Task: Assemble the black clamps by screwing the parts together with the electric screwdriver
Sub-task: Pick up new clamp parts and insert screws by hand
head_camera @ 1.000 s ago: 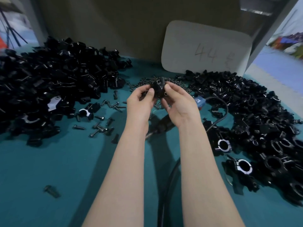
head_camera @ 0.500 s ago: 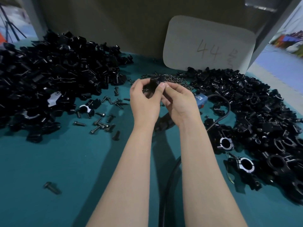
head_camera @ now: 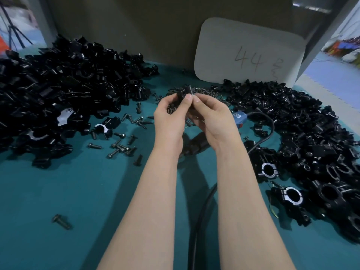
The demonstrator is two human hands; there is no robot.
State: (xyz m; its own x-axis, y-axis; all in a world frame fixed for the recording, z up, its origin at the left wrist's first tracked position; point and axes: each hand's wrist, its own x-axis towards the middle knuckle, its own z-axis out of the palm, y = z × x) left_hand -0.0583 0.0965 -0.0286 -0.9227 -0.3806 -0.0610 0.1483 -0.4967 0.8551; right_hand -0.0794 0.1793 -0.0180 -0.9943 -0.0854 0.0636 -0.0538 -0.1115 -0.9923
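1. The left hand [head_camera: 169,121] and the right hand [head_camera: 212,119] meet above the middle of the teal table mat [head_camera: 58,191], which is smooth and matte.
2. Between them is a small black clamp piece [head_camera: 184,94], blocky with rounded corners and a dull sheen. It is held up off the mat, in front of the screw heap.
3. The left hand pinches the clamp piece with curled thumb and fingers from the left. The right hand's curled fingertips pinch it from the right. Whether they also hold a screw cannot be told.
4. The electric screwdriver [head_camera: 196,143], a dark rounded barrel, lies on the mat under the wrists, mostly hidden. A thick black cable [head_camera: 202,211] runs toward the viewer between the forearms.
5. On the left is a tall pile of loose parts [head_camera: 68,80], angular and glossy black.
6. On the right is a lower pile of clamps [head_camera: 302,133]. Some near its edge show bright metal ring bores [head_camera: 267,169].
7. Behind the hands lies a heap of screws [head_camera: 210,92], small and dark. More scattered screws [head_camera: 120,147] lie left of the hands, and one lone screw [head_camera: 61,222] lies near the viewer.
8. A pale card [head_camera: 249,53] with rounded corners, marked "44", leans against the back wall.
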